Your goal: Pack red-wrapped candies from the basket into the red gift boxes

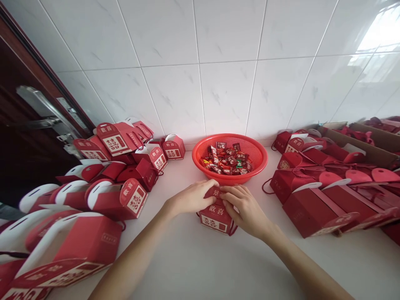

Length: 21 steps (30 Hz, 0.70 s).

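Observation:
A small red gift box [215, 221] with gold lettering stands upright in front of me, a cord hanging at its side. My left hand [195, 196] grips its top from the left, with the thumb towards me and the fingers over the far side. From the right, my right hand [245, 206] has its bent fingers on the top flaps and side. The fingers partly cover the flaps, so I cannot tell whether the lid is locked. Just behind the box sits a red plastic basket [261, 164] holding many wrapped candies [226, 160].
Many red boxes [134, 200] with raised flaps crowd the left side, near a dark door with a metal handle [46, 106]. More red boxes [315, 212] are packed at right, by a cardboard carton [371, 150]. White tiled wall [228, 91] rises behind the white table [187, 266].

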Each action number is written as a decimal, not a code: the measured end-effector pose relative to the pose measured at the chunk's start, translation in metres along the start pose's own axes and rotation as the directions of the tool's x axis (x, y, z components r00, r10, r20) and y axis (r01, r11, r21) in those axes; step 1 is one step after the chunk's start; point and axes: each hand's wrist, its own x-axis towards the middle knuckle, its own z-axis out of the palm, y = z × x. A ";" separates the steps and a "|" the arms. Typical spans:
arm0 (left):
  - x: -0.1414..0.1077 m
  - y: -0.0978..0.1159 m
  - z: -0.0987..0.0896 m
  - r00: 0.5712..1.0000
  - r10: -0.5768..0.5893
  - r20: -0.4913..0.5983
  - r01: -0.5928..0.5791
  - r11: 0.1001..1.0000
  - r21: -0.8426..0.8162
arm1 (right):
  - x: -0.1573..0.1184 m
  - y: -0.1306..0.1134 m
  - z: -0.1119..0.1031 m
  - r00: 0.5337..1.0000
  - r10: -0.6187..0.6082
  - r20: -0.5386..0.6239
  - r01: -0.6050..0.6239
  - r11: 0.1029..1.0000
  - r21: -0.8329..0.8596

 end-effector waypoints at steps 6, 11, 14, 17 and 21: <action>-0.003 0.004 -0.005 1.000 -0.017 0.015 0.017 0.999 -0.031 | 0.001 0.001 0.000 0.996 0.051 -0.076 -0.043 0.994 0.103; -0.006 0.006 -0.008 0.999 -0.048 0.027 0.048 0.998 -0.031 | 0.001 0.005 -0.006 0.975 0.204 -0.085 -0.192 0.973 0.129; -0.006 0.006 -0.009 0.992 -0.118 0.053 0.120 0.993 -0.021 | -0.001 0.011 -0.011 0.940 0.337 0.046 -0.340 0.930 0.136; -0.007 0.006 -0.011 0.980 -0.165 0.108 0.172 0.983 -0.058 | -0.002 0.017 -0.013 0.877 0.438 0.195 -0.473 0.859 0.198; -0.007 0.007 -0.014 0.978 -0.163 0.128 0.172 0.983 -0.064 | -0.002 0.020 -0.013 0.851 0.455 0.261 -0.524 0.762 0.381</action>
